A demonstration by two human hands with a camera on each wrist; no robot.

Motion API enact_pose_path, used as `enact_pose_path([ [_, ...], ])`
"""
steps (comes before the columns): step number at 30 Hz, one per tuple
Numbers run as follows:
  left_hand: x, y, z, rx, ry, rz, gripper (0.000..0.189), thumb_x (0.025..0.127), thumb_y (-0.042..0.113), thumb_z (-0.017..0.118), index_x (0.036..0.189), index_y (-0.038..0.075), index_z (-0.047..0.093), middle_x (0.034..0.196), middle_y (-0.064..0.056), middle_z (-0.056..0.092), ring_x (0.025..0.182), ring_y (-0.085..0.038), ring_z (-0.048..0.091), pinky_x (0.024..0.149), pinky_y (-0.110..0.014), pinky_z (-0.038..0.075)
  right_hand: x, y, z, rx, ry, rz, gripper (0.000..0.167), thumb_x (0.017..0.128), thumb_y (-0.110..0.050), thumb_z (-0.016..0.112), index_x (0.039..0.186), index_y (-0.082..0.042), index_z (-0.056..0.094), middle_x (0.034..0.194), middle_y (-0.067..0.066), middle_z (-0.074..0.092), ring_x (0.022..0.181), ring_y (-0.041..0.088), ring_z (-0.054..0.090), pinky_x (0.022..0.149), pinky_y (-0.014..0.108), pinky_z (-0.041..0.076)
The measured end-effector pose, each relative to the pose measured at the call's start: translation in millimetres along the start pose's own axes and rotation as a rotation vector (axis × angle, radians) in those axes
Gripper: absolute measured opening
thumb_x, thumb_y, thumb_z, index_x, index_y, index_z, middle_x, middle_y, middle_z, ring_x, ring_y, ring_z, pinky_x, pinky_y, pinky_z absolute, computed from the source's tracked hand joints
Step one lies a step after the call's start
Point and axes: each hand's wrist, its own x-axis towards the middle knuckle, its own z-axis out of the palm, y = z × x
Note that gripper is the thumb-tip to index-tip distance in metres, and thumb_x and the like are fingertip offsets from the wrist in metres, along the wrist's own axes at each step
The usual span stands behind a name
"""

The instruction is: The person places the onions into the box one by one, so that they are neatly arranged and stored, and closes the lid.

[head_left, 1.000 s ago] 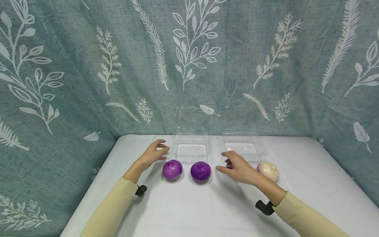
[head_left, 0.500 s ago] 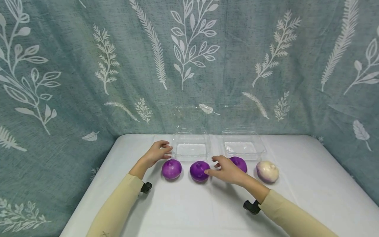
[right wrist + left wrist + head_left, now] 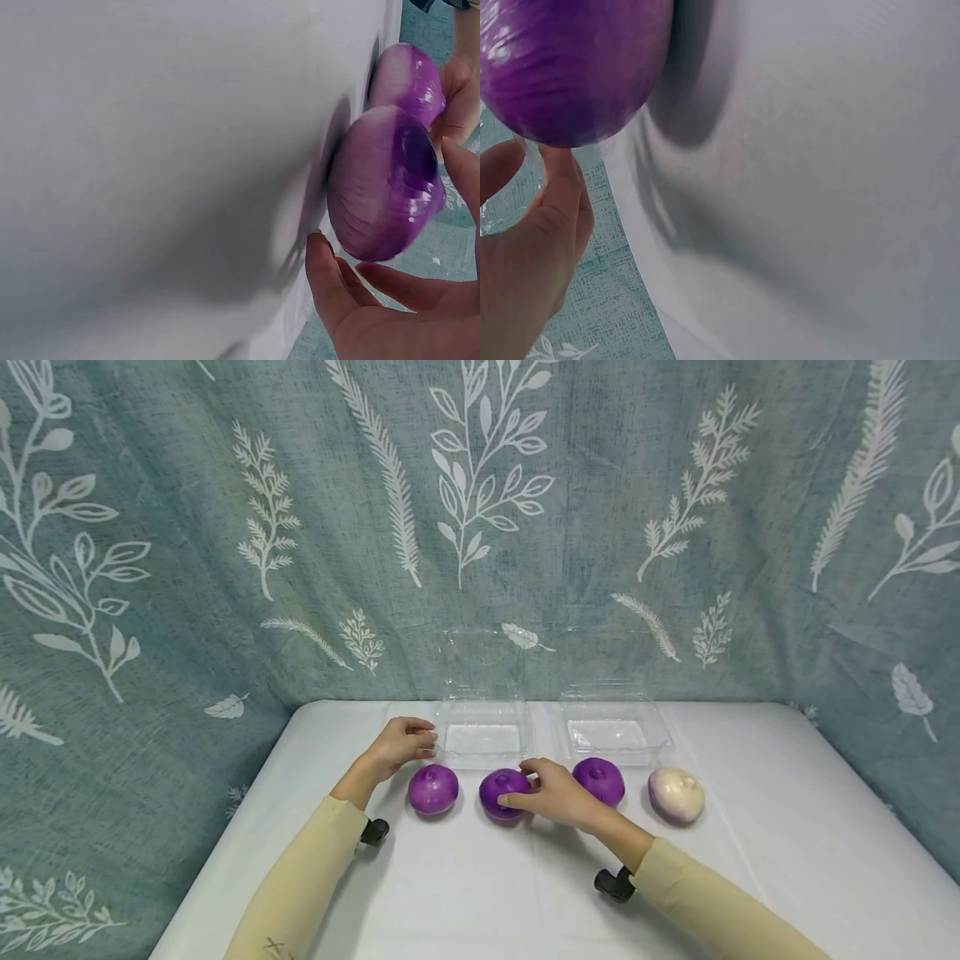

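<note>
Work seems barely begun: the right hand (image 3: 555, 792) is wide around an onion (image 3: 491, 790), the left hand (image 3: 397, 748) relaxed beside a box (image 3: 482, 740) without onions.

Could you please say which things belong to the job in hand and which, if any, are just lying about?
Probably the job: left hand, right hand, left bulb, second bulb, third bulb, pale bulb, left box, right box.
Apparently just surroundings: table, curtain.

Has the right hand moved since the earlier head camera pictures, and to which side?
Yes, leftward: the right hand, which earlier covered most of the third bulb from the left, is now at the second bulb. Both bulbs lie unmoved.
</note>
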Motion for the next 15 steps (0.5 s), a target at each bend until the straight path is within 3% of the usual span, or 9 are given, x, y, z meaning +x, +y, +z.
enact_pose_path([
  [6, 2.4, -1.2, -0.4, -0.015, -0.001, 0.002, 0.042, 0.101, -0.004, 0.057, 0.138, -0.02, 0.046, 0.107, -0.016, 0.056, 0.09, -0.021, 0.068, 0.088, -0.032, 0.063, 2.8, 0.8, 6.8, 0.043, 0.0, 0.004, 0.074, 0.085, -0.032, 0.085, 0.139, 0.009, 0.053, 0.125, 0.019, 0.067, 0.109, 0.028, 0.067, 0.09, 0.041, 0.061],
  [15, 1.9, 1.7, 0.1, -0.02, 0.01, -0.013, 0.041, 0.1, -0.006, 0.058, 0.138, -0.018, 0.049, 0.109, -0.019, 0.057, 0.092, -0.025, 0.069, 0.088, -0.033, 0.063, 4.6, 3.4, 6.1, 0.057, -0.007, 0.014, 0.077, 0.084, -0.031, 0.086, 0.141, 0.008, 0.052, 0.125, 0.019, 0.067, 0.11, 0.029, 0.067, 0.089, 0.041, 0.061],
])
